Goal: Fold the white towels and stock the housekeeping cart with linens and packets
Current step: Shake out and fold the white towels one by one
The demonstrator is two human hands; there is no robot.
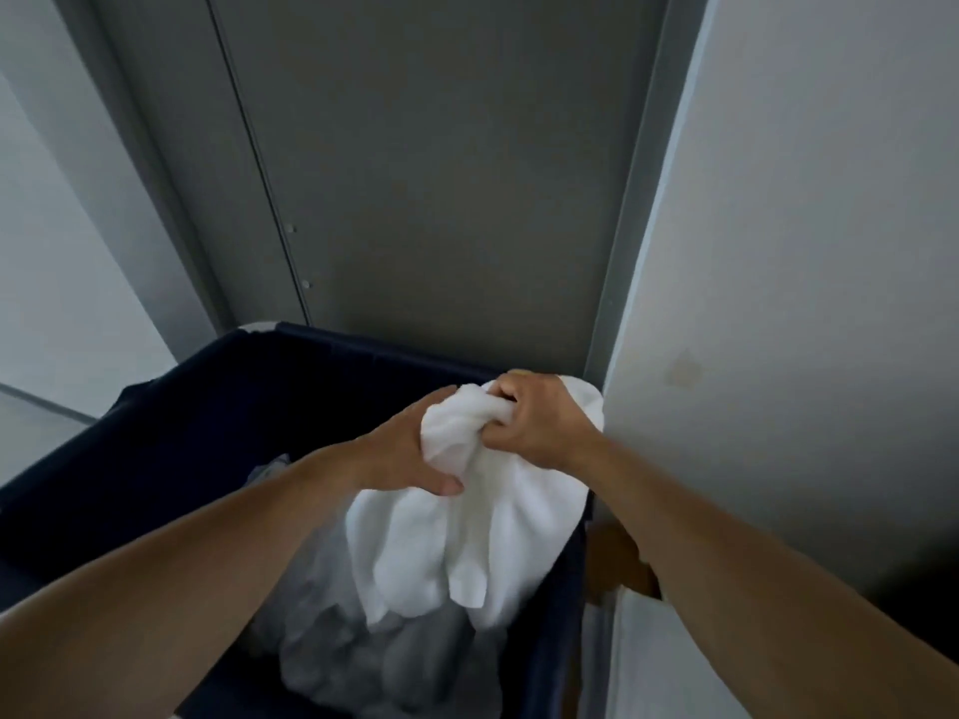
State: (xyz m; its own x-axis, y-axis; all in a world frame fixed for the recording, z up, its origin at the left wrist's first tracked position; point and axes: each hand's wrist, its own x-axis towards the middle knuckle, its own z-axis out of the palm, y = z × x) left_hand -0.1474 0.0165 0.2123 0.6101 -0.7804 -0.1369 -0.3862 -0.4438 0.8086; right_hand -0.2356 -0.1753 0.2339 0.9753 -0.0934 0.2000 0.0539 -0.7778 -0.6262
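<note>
Grey door and walls behind dark bin (155,407); left hand (410,448) and right hand (539,422) both clutch bunched white towel (467,537) above bin's linen pile (363,656); risk: hanging corners snag, towel drops back.

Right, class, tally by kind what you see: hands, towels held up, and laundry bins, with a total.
Hands: 2, left hand, right hand
Held white towel: 1
Dark blue bin: 1
Total: 4
The linen heap inside the bin cannot be counted.
</note>
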